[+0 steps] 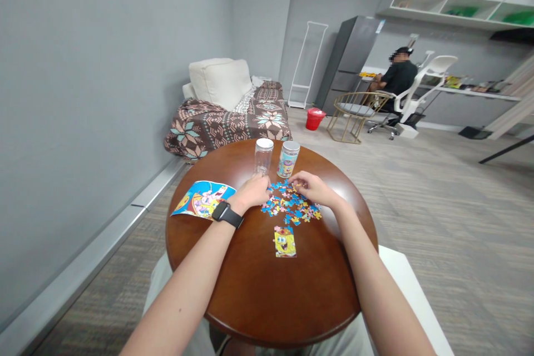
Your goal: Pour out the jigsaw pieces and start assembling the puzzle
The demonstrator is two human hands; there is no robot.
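Loose jigsaw puzzle pieces (287, 202) in blue, yellow and pink lie in a pile on the round brown table (267, 295). At the pile's left edge is my left hand (253, 190), wearing a black watch, its fingers curled down. My right hand (314, 188) bends its fingers over the upper right of the pile; whatever sits between the fingertips is too small to tell. Nearer to me lies a joined section of puzzle (285, 242) with a yellow cartoon face. A picture sheet (202, 198) lies left of my left hand, partly covered by my wrist.
Behind the pile stand a clear jar (263, 157) with a white lid and a printed jar (288, 160) with a silvery lid. Past the table are a sofa (233, 117) with a patterned cover, a red bin (315, 118), a gold-framed chair (356, 111) and a seated person (403, 75).
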